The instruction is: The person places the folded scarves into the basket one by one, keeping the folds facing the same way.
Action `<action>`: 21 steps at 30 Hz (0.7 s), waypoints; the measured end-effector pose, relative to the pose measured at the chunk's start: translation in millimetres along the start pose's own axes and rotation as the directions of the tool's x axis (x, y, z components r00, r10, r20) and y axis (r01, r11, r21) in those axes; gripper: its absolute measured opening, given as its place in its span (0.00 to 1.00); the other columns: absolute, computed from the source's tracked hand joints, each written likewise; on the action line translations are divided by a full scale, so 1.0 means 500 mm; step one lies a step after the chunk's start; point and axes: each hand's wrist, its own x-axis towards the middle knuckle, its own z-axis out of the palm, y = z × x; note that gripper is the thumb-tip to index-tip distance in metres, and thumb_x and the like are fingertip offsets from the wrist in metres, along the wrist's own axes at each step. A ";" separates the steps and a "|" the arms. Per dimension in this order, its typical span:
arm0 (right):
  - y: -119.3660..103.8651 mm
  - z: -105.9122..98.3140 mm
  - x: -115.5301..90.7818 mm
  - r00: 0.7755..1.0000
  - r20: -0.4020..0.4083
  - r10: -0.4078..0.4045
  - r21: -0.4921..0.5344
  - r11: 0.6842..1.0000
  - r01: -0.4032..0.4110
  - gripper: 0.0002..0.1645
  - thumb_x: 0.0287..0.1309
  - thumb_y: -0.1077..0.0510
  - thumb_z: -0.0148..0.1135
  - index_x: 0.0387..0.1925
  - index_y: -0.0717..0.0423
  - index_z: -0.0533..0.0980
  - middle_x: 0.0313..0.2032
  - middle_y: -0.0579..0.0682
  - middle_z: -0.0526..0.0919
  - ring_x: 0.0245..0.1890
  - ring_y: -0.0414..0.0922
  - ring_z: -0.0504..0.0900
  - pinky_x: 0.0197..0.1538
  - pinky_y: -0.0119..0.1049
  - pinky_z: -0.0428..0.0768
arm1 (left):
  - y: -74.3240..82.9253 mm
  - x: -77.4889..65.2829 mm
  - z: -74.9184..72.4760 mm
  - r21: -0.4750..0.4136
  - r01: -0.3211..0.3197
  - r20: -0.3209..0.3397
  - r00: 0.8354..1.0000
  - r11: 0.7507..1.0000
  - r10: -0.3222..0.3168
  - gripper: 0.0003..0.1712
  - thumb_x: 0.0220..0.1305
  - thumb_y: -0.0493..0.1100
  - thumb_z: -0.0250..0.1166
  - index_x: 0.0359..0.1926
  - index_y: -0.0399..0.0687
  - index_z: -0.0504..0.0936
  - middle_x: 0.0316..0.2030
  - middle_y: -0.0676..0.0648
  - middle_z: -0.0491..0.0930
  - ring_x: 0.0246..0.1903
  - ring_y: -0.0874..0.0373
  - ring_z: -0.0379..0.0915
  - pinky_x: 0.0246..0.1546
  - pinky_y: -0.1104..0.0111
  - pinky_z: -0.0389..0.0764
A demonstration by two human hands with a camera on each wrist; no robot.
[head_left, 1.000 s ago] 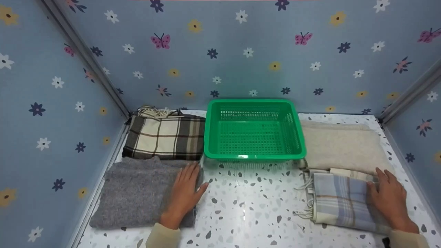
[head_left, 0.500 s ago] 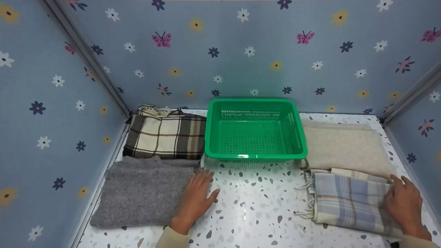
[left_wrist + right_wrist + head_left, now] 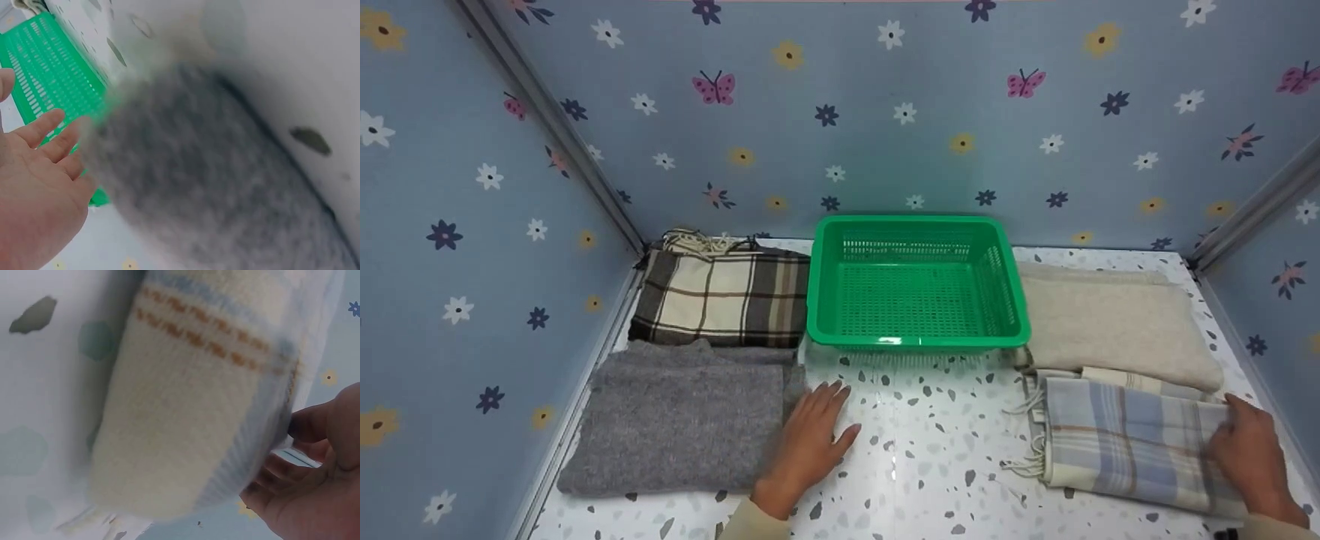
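My left hand (image 3: 808,442) lies by the right edge of a folded grey knitted cloth (image 3: 675,427), fingers spread and fairly straight, holding nothing. In the left wrist view the same hand (image 3: 42,185) has its palm showing, with blurred grey cloth (image 3: 185,163) beside it. My right hand (image 3: 1251,454) rests at the right end of a folded blue and cream plaid scarf (image 3: 1117,435) with white fringe. The right wrist view shows its bent fingers (image 3: 275,481) and thumb close against the scarf's edge, the scarf (image 3: 174,410) filling the middle.
An empty green plastic basket (image 3: 915,341) stands at the back centre, against the flowered wall (image 3: 780,112). Left of it lies a folded brown and cream plaid scarf (image 3: 720,296); right of it, a folded beige cloth (image 3: 1110,322). The speckled white surface (image 3: 922,450) spans the middle.
My left hand has slid right and toward me, off the grey cloth to its edge. My right hand has moved right and slightly toward me along the blue plaid scarf, uncovering more of it.
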 end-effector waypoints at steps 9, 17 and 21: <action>0.011 -0.008 0.014 0.983 0.147 0.105 -0.005 0.994 -0.106 0.38 0.63 0.68 0.37 0.74 0.80 0.54 0.65 0.86 0.61 0.62 0.79 0.68 0.62 0.71 0.68 | 0.023 0.004 0.018 0.017 -0.039 0.031 0.999 0.999 0.038 0.31 0.77 0.52 0.64 0.72 0.39 0.74 0.71 0.38 0.74 0.73 0.40 0.67 0.76 0.48 0.61; 0.009 -0.010 0.016 0.975 0.143 0.169 0.026 0.984 -0.174 0.37 0.67 0.67 0.46 0.74 0.80 0.54 0.67 0.85 0.62 0.65 0.79 0.68 0.62 0.68 0.72 | 0.042 0.009 0.035 -0.007 -0.033 0.086 0.996 0.999 0.033 0.32 0.79 0.53 0.61 0.74 0.41 0.73 0.73 0.40 0.73 0.74 0.42 0.66 0.76 0.49 0.62; 0.011 -0.010 0.017 0.985 0.118 0.126 0.023 0.991 -0.130 0.35 0.65 0.68 0.52 0.70 0.83 0.60 0.62 0.84 0.67 0.60 0.80 0.71 0.59 0.68 0.74 | 0.050 0.015 0.041 -0.035 -0.042 0.109 0.993 0.999 0.045 0.32 0.80 0.53 0.60 0.74 0.41 0.72 0.73 0.40 0.72 0.74 0.42 0.66 0.75 0.49 0.62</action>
